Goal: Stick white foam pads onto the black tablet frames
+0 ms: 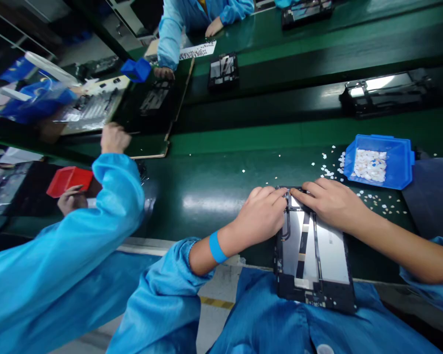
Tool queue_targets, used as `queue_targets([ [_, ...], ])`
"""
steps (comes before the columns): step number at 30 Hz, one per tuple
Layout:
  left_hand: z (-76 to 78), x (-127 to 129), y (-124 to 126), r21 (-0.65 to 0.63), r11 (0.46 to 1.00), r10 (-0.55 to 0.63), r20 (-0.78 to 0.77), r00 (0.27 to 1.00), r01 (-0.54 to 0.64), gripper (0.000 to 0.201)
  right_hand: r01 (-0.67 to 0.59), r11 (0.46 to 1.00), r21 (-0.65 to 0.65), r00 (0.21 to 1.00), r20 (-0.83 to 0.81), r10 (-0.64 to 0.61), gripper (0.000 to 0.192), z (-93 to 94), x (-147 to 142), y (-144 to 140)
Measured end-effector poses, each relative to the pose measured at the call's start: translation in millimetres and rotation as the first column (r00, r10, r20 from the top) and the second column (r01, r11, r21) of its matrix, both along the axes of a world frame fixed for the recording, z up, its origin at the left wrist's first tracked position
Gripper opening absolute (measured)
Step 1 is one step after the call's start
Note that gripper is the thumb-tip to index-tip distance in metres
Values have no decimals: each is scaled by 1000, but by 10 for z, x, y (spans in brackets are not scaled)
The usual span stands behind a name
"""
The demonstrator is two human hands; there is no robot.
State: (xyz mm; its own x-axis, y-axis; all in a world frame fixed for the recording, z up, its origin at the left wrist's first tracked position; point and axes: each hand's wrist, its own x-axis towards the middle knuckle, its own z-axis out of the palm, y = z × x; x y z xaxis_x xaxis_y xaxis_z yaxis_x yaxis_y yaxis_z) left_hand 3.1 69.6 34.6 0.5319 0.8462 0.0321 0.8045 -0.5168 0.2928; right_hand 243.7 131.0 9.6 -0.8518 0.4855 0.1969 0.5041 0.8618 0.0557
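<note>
An opened tablet point(332, 246), its inner metal plates, dark ribbon cable and black frame exposed, leans against my front at the bench edge. My left hand point(264, 215) grips its upper left corner, fingers bent and fingertips on the frame. From the other side my right hand point(332, 202) lies over the upper right corner, one finger pointing in toward the left fingertips. Both hands are closed on the tablet's top end. Whether a small part sits between the fingertips is hidden. Just beyond my right hand is a blue bin point(398, 162) of small white pieces.
Loose white pieces point(386, 202) lie scattered around the bin on the green bench point(214, 172). More opened tablets point(387, 91) rest farther back. At left, a co-worker's sleeve point(118, 191) reaches across near a red bin point(68, 181). Another person point(170, 34) works opposite.
</note>
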Motion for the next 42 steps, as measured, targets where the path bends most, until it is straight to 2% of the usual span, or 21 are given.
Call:
queue_targets([
  [2,4,-5,42,-95,993,88,167,982,-73,11,-9,1000,-11,1000,-9,9,39,-15,7,11],
  [5,-54,5,148,-248,950,285,427,858,-192,12,-20,1000,-21,999,-25,19,38,-48,22,37],
  [7,-123,34,222,-326,911,389,483,784,-251,12,-18,1000,-20,999,-28,18,36,-70,29,49],
  [10,-218,104,295,-385,875,459,459,761,-295,13,-11,1000,-12,999,-35,11,35,-92,31,49],
  [16,-315,181,314,-336,863,494,405,770,-377,11,20,1000,0,996,-88,-20,35,-97,14,23],
  [22,-379,203,284,-248,876,482,399,780,-414,12,28,1000,-14,993,-111,-29,35,-99,5,18],
  [35,-418,271,245,-144,871,486,380,787,-469,12,10,1000,5,994,-106,-9,33,-120,8,32],
  [42,-389,269,249,-151,875,482,341,807,-459,11,7,1000,2,993,-114,-7,33,-137,12,36],
])
